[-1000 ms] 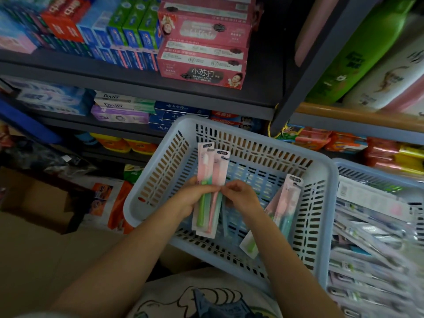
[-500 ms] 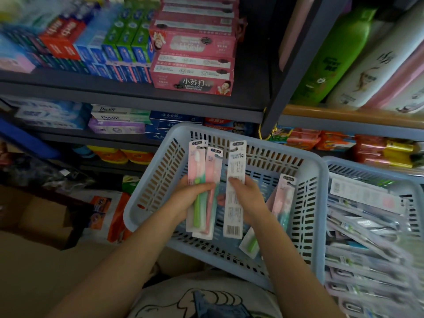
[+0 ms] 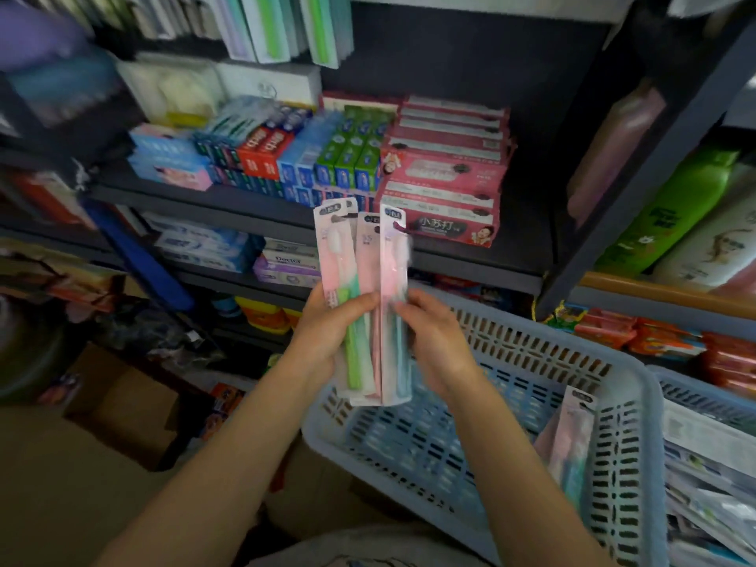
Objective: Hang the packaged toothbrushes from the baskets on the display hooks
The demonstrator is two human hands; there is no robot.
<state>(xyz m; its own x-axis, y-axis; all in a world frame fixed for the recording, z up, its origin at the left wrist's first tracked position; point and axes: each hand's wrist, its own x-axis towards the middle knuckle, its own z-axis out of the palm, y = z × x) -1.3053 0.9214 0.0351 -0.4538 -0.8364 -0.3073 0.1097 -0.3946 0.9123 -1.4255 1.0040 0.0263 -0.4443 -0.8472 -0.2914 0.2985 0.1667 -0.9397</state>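
Three pink packaged toothbrushes [image 3: 364,296] stand upright, fanned, in front of the shelves. My left hand [image 3: 327,325] is shut on their lower part from the left. My right hand [image 3: 433,337] pinches the rightmost pack from the right. Below them is a pale blue basket [image 3: 630,407], which holds one more pink toothbrush pack [image 3: 572,439] at its right side. A second basket [image 3: 707,399] at the far right is full of packaged toothbrushes [image 3: 712,489]. Packaged toothbrushes hanging on display [image 3: 286,26] show at the top, blurred.
Dark shelves [image 3: 229,198] carry toothpaste boxes [image 3: 442,173]. A dark upright post [image 3: 638,173] divides off the bottles [image 3: 671,214] at right. Cardboard boxes [image 3: 122,403] sit on the floor at lower left.
Both hands rose out of the basket with the packs and brought them together into one fan. The view tilted upward, showing higher shelves and hanging packs.
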